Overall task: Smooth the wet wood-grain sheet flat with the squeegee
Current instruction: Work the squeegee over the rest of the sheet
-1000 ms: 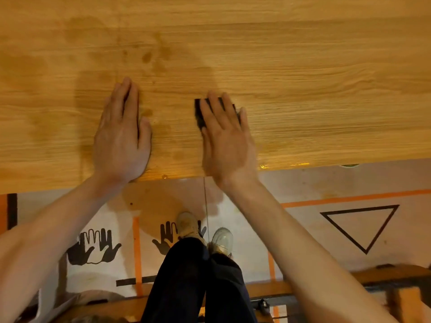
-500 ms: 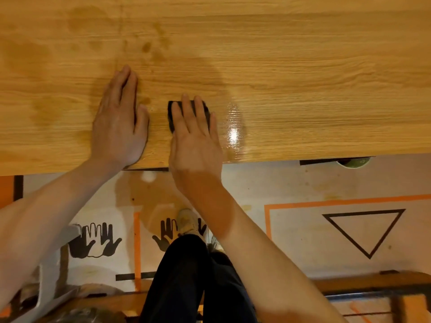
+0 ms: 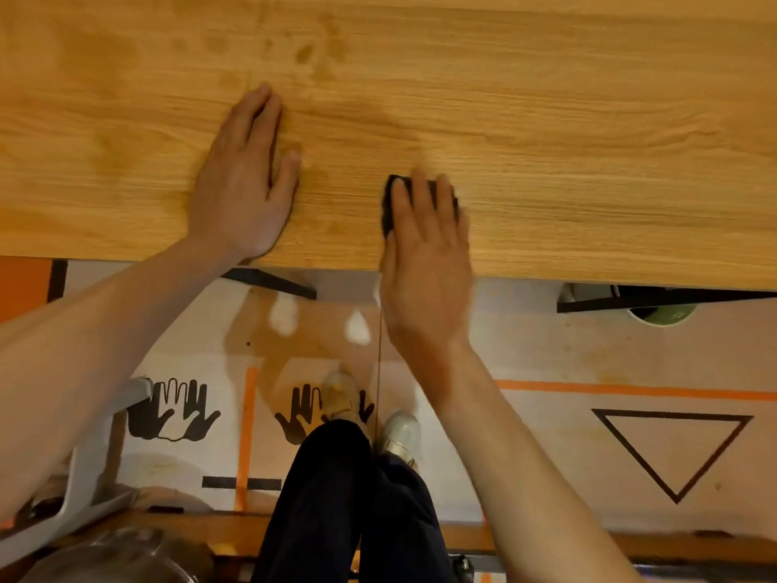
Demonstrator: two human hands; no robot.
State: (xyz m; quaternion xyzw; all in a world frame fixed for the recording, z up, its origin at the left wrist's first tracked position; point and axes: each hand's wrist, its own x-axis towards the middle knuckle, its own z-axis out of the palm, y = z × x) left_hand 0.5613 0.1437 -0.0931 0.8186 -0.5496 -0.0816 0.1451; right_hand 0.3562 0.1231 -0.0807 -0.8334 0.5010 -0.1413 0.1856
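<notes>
While the left hand [image 3: 244,183] lay flat on the sheet [image 3: 546,119], the right hand [image 3: 424,263], fingers straight, had pushed the squeegee [image 3: 389,208] rightward again, continuing the smoothing.

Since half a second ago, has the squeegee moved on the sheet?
Yes. The squeegee under the right hand has slid rightward, farther from the dark wet spots.

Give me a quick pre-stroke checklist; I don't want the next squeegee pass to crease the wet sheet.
1. Left hand flat on the wood-grain sheet, anchoring it: ok.
2. Right hand pressing the black squeegee: ok.
3. Squeegee on the sheet, near its front edge: ok.
4. Sheet ahead, to the right, free of objects: ok.
5. Bubbles or wrinkles remaining: cannot tell.
6. Darker blotches beyond the left hand, possibly water: cannot tell.
</notes>
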